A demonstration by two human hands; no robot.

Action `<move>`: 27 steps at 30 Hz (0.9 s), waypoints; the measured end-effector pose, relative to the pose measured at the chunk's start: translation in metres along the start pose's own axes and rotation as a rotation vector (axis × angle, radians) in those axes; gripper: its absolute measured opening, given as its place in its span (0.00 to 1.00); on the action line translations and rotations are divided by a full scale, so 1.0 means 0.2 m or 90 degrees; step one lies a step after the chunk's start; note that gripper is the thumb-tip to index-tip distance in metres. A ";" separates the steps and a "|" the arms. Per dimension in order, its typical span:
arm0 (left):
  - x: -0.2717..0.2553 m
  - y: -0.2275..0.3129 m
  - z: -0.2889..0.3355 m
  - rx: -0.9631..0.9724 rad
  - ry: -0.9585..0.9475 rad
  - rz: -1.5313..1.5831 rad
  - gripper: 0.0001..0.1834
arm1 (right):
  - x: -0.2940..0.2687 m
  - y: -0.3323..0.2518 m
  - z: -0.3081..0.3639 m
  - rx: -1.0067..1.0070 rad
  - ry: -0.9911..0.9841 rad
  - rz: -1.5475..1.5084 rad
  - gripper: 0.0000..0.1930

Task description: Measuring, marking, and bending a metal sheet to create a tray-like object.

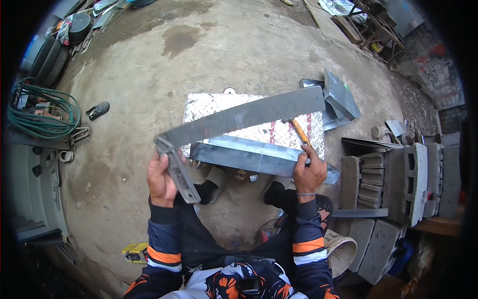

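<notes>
My left hand [162,179] is closed around the grey metal stock of a try square [244,117]. Its long, wide blade slants up to the right, above a tread-plate work surface [209,103]. Along the near side of that plate lies a long bent strip of sheet metal [239,157], partly hidden by the blade. My right hand [309,172] is closed at the strip's right end and appears to grip it. A hammer [299,131] with an orange-yellow handle reaches to the right fingertips. The fingers' undersides are hidden.
Bent sheet-metal pieces [341,97] rest beyond the plate's right side. Concrete blocks [396,174] and a bucket [341,254] stand at right. A coiled green hose [45,112] and a shoe [97,110] are at left. A yellow tool [134,252] sits by my left arm.
</notes>
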State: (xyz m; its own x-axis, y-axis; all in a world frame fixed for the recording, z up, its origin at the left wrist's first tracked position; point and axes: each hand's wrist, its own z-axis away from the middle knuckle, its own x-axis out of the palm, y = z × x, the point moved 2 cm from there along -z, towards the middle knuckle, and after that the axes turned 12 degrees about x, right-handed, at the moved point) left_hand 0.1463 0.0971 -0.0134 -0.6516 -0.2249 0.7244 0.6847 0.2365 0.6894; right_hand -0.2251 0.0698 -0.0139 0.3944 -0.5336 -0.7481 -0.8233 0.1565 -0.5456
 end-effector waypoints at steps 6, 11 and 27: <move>-0.11 -0.08 0.31 -0.153 0.120 0.035 0.14 | 0.01 0.00 -0.01 -0.009 0.012 0.007 0.10; -0.03 -0.21 0.43 -0.202 0.173 -0.019 0.11 | 0.01 0.11 0.03 -0.047 0.013 0.031 0.10; 0.04 -0.34 0.35 -0.127 0.117 -0.107 0.13 | -0.12 0.06 0.04 0.056 -0.096 -0.050 0.09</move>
State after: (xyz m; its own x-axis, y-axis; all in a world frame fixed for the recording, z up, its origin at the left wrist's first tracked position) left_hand 0.0716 0.1454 -0.0537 -0.7039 -0.4169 0.5751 0.6345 -0.0050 0.7729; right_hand -0.2419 0.0920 -0.0055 0.5182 -0.4176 -0.7463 -0.7509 0.1955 -0.6308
